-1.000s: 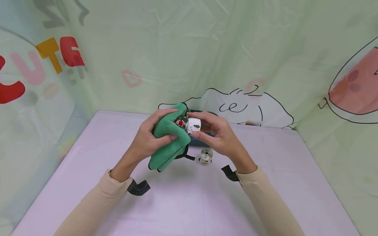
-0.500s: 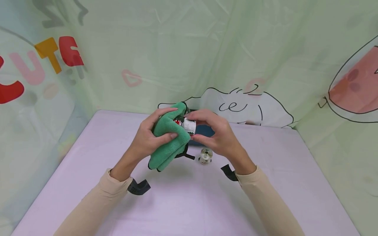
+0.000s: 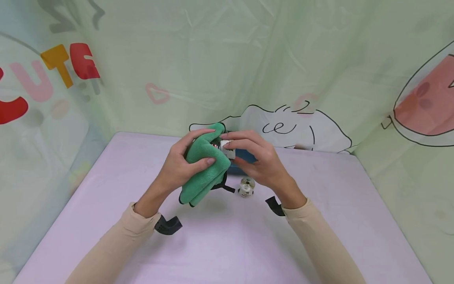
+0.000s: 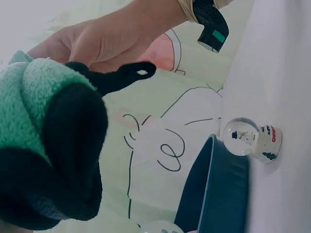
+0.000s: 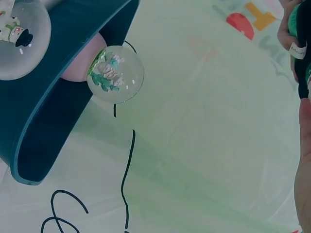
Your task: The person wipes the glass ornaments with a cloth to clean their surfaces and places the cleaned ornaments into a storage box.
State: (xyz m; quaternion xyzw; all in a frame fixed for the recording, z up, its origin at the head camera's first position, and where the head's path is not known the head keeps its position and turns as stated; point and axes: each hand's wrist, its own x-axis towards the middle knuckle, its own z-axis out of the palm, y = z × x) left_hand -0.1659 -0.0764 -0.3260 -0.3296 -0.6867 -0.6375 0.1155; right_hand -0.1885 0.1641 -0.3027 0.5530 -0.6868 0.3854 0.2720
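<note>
In the head view a green cloth [image 3: 203,167] with black edging is folded about a snow globe whose white base [image 3: 228,150] sticks out to the right. My left hand [image 3: 181,161] grips the cloth from the left, its thumb in front. At that white base, my right hand [image 3: 260,157] has its fingers over the top and its thumb below, holding it. The cloth hides the globe's glass. In the left wrist view the cloth [image 4: 53,107] hangs in folds, with a black loop tab on its edge.
A second snow globe [image 3: 246,187], with a snowman inside, stands on the lilac-covered table [image 3: 227,244]. Behind the hands is a blue bin [image 3: 241,169]. In the right wrist view a pink-based snow globe [image 5: 116,75] pokes above the bin's rim.
The white base has turned and sits slightly further into the cloth. My right hand's fingers have shifted their hold around it. The left hand has stayed nearly in place.
</note>
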